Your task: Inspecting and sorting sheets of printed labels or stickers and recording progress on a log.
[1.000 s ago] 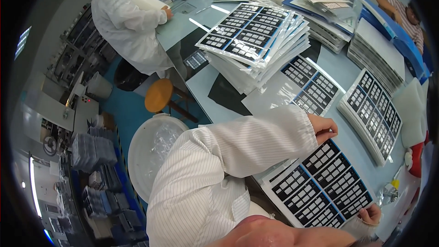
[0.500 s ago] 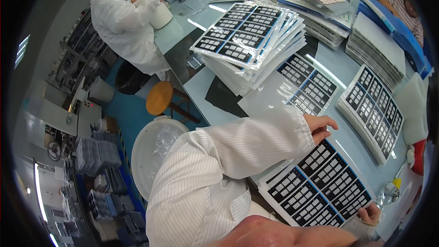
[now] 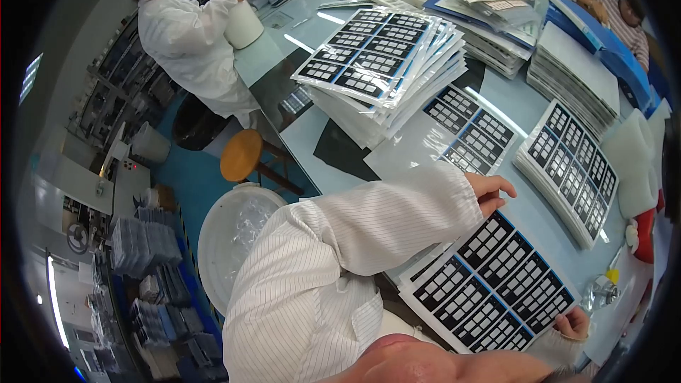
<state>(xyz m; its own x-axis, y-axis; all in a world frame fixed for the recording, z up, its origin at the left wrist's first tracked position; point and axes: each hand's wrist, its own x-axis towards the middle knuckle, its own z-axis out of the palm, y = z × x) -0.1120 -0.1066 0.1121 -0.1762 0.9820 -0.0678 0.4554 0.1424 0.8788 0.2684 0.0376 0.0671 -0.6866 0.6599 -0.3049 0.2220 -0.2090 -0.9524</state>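
Observation:
A printed sheet [image 3: 489,287] with black panels of small white blocks and blue strips lies directly before me, with more sheets under its left edge. My right hand [image 3: 573,323] pinches its lower right edge. Just beyond its far corner my left hand [image 3: 491,191] is held with fingers apart, the index finger stretched out, and nothing shows in it. Under and past my left sleeve lies a similar sheet in a clear film sleeve [image 3: 472,131]. Farther off rises a tall stack of film-sleeved sheets [image 3: 362,53]. On the right stands a neat pile of like sheets [image 3: 571,167].
A white bin [image 3: 213,241] holding clear film stands left of the table, near a wooden stool [image 3: 241,156]. Stacked white boards [image 3: 574,74] and blue folders [image 3: 596,28] line the far right. A clear bottle [image 3: 601,291] stands by my right hand. Two people sit across.
My view has shifted slightly. Both hands stay nearly where they were, the right still on the sheet's edge. The co-worker at the far left has turned their head and moved their hands.

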